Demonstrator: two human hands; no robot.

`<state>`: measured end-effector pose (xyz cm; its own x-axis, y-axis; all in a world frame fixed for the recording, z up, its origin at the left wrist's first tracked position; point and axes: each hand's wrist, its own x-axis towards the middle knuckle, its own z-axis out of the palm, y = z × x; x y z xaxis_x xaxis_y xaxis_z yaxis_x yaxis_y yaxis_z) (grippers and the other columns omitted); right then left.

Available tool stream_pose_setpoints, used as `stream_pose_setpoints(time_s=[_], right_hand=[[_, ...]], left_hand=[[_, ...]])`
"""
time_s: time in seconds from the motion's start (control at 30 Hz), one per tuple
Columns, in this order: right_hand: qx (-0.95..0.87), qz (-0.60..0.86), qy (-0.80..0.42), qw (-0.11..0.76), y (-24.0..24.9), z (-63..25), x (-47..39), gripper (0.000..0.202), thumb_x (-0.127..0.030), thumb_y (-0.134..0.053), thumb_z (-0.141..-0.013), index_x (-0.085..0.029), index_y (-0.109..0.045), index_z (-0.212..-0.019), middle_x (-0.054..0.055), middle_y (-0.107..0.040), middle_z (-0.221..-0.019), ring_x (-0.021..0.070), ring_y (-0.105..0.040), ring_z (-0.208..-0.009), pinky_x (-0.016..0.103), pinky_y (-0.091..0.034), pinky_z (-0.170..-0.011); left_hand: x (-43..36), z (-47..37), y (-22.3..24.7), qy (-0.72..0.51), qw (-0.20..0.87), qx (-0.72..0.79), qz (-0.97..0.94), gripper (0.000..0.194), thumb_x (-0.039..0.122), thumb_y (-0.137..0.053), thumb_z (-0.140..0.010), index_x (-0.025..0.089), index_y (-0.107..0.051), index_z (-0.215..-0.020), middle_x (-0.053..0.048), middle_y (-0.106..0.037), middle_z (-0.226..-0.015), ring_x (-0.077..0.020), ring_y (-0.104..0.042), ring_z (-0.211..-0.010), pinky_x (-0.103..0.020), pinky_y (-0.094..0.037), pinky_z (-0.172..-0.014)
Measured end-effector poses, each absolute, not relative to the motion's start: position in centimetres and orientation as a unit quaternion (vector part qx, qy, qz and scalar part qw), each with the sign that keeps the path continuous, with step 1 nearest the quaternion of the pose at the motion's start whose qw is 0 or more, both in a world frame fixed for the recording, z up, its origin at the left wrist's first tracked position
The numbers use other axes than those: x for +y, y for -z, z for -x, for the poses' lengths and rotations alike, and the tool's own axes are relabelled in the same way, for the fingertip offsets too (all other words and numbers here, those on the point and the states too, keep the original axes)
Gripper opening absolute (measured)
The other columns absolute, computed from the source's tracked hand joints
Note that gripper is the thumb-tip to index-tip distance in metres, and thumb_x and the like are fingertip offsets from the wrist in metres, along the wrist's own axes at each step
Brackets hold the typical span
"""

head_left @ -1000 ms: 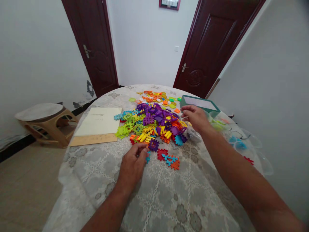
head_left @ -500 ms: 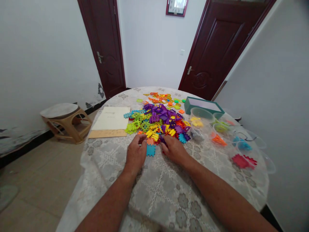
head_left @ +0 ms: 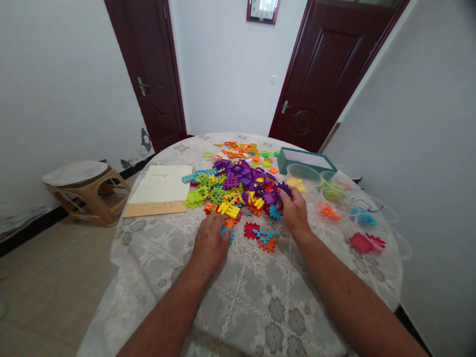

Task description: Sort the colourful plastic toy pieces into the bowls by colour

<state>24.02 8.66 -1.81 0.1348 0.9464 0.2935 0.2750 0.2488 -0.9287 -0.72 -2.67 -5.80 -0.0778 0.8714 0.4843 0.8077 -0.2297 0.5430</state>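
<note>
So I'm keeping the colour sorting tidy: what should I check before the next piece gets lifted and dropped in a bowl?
1. Right hand has a piece: ok, a purple piece sits at its fingertips.
2. Grip is firm: cannot tell, fingers hide it.
3. Left hand is out of the way: ok, it rests on a blue piece at the pile's near edge.
4. Bowls within reach: ok, clear bowls stand right of the pile.
5. A bowl for purple: cannot tell; yellow, orange, blue and red show.
</note>
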Motion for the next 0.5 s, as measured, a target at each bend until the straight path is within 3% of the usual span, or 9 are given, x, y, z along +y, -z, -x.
stream_pose_setpoints(time_s=[0.17,0.33,0.5], right_hand=[[-0.6,0.56,-0.275,0.501,1.7,-24.7,9.2,0.028,-0.049,-0.051,-0.092,-0.024,-0.061,-0.094,-0.004,-0.06,-0.06,0.0181,-0.054,-0.056,0.027,-0.042,-0.056],[-0.722,0.548,-0.132,0.401,2.1,-23.8,8.7,0.023,-0.038,-0.049,-0.093,-0.021,-0.064,-0.094,0.007,-0.07,-0.094,0.0231,-0.062,-0.09,0.033,-0.046,-0.081],[-0.779,0.528,-0.024,0.336,2.5,-23.0,8.4,0.013,-0.026,-0.05,-0.093,-0.02,-0.061,-0.092,0.011,-0.066,-0.102,0.0255,-0.059,-0.101,0.037,-0.046,-0.093]], left_hand=[[-2.6,0.1,6.0,-0.426,0.092,0.574,-0.693,0.033,0.016,-0.063,-0.087,0.019,-0.067,-0.119,-0.012,-0.065,-0.124,-0.0275,-0.061,-0.121,-0.049,-0.049,-0.109],[-2.7,-0.3,5.6,-0.416,0.131,0.563,-0.702,0.035,0.014,-0.064,-0.085,0.021,-0.067,-0.12,-0.011,-0.06,-0.132,-0.0267,-0.058,-0.128,-0.048,-0.048,-0.113],[-3.1,-0.8,5.2,-0.402,0.14,0.522,-0.739,0.039,0.011,-0.062,-0.086,0.021,-0.065,-0.123,-0.012,-0.061,-0.132,-0.0261,-0.058,-0.129,-0.048,-0.048,-0.113]])
